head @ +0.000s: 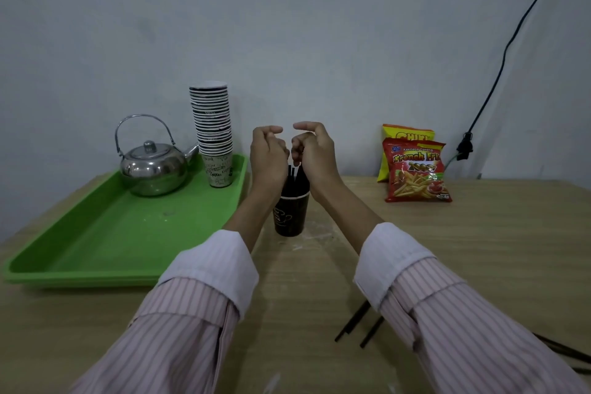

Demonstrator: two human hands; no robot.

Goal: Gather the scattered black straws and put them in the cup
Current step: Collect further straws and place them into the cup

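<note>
Straws lie loose on the worktop under the right forearm, long axes slanting toward the cup. Both hands, left and right, hover half-curled above the cup's straws; whether they pinch any, I cannot tell. The right hand seems nearer.

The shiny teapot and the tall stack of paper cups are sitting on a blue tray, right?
Not quite. The tray is green, not blue; the head view shows it. The rest is right: the shiny teapot and the tall stack of paper cups do sit on it, at its far end.
</note>
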